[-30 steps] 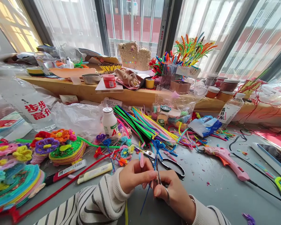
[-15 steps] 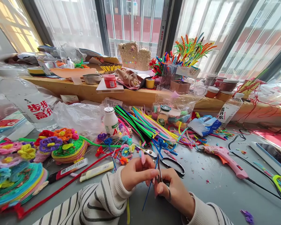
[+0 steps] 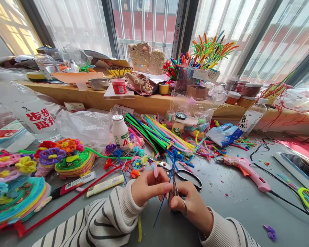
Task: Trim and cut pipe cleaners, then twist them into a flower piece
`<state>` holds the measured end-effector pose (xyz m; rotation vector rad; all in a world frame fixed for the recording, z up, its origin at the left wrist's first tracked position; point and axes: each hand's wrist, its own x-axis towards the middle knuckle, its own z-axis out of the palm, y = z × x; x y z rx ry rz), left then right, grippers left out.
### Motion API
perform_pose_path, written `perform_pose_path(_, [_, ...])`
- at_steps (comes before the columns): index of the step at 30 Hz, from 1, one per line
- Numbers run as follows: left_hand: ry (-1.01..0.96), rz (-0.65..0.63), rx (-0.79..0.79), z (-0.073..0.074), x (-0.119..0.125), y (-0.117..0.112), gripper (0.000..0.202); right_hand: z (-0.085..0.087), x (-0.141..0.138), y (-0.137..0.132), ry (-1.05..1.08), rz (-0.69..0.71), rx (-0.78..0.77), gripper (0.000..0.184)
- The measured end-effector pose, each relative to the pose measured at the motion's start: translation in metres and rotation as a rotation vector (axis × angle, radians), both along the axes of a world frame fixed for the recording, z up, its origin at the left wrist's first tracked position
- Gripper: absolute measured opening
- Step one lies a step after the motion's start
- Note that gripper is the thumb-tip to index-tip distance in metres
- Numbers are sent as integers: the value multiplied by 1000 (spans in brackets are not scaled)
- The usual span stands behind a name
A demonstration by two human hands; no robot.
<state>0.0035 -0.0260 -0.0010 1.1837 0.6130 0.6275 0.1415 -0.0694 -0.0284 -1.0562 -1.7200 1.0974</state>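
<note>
A blue fuzzy-wire flower point(image 3: 175, 155) tops a thin, slanting blue stem point(image 3: 158, 213) pinched in the left hand point(image 3: 149, 188). Just beside, the right hand point(image 3: 193, 204) clasps slim silver metal scissors point(image 3: 175, 188). Blades this near the fingertips could nip skin or sever the stem if either hand slipped. Beyond, black-handled scissors point(image 3: 166, 166) lie on the grey counter point(image 3: 221, 212).

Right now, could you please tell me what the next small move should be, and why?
Perhaps close the scissors gently against the blue pipe-cleaner stem: the left hand pinches it, while the right hand holds the blades upright close beside it.
</note>
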Motion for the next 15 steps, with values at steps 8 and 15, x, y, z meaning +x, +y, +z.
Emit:
perform_pose_path(8, [-6, 21, 32, -4, 0, 1, 28, -3, 1, 2, -46, -82, -6, 62])
perform_pose_path(15, [-18, 10, 25, -8, 0, 1, 28, -2, 1, -1, 40, 13, -18, 63])
